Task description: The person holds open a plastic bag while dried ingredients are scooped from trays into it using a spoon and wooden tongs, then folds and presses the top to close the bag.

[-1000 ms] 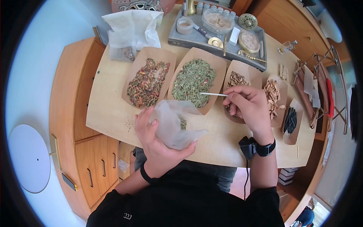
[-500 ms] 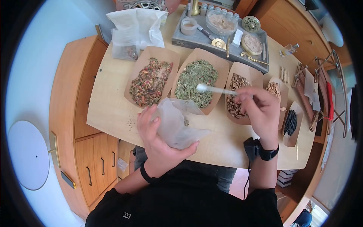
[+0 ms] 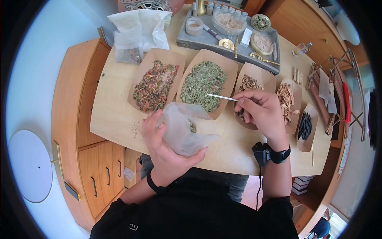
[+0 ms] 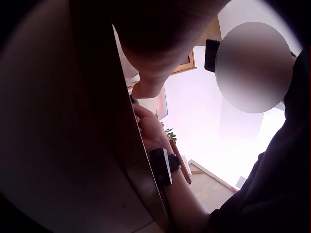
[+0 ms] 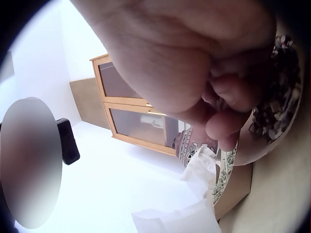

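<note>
In the head view the left hand (image 3: 167, 149) holds a translucent white bag (image 3: 179, 137) from below and the side, its mouth spread, with a little dried herb (image 3: 193, 127) inside. The right hand (image 3: 264, 113) pinches a thin white spoon (image 3: 223, 97) between thumb and fingers. The spoon's far end is over the green herb (image 3: 203, 81) in the second paper tray (image 3: 229, 75); whether it touches is unclear. In the right wrist view the right hand's fingers (image 5: 228, 104) are curled beside a white bag (image 5: 194, 218).
Left of the green herb lies a tray of reddish mix (image 3: 156, 85). Trays of brown pieces (image 3: 250, 83), pale chips (image 3: 287, 97) and black sticks (image 3: 305, 126) stand to the right. Behind are a grey tray (image 3: 187, 41) with bowls and jars, and white bags (image 3: 149, 32). A rack (image 3: 334, 95) stands far right.
The spoon was lifted with its bowl turned to the view half a second ago; now it is lower over the green herb. The left hand still holds the bag, and its mouth shows more herb.
</note>
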